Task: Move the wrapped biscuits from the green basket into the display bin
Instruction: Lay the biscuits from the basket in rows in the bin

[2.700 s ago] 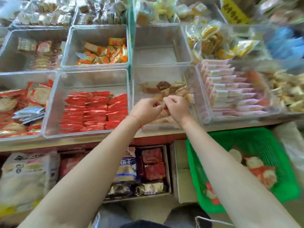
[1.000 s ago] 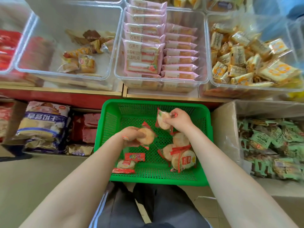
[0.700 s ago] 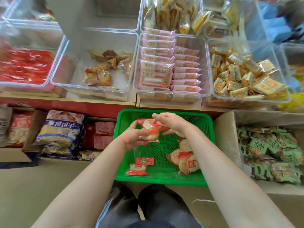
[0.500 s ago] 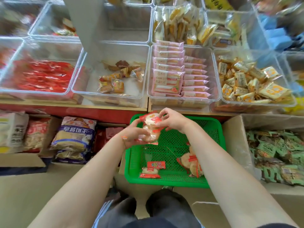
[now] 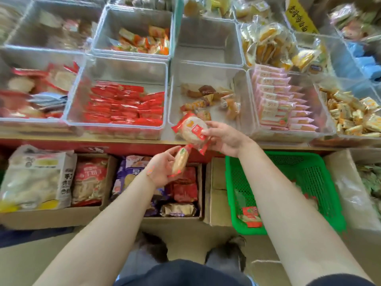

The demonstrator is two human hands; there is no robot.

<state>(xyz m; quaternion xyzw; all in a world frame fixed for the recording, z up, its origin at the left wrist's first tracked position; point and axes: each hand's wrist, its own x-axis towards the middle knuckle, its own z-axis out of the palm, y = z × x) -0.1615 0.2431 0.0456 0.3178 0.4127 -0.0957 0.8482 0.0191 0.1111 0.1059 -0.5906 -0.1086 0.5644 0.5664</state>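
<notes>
Between right-hand fingers (image 5: 208, 132): wrapped biscuit (image 5: 192, 131)

Left arm: bare, reaching forward from the lower left, forearm angled up toward the middle.
Left hand (image 5: 162, 169): palm turned up and inward, fingers curled round a wrapped biscuit (image 5: 179, 162) held on edge.
Left wrist: a thin red cord round it (blurred).
Right arm: bare, stretched from the lower right, higher than the left.
Right hand (image 5: 225, 138): fingertips and thumb pinch a second wrapped biscuit (image 5: 192, 132) by its right side, flat face toward the camera.
Hands: near, not touching.
</notes>
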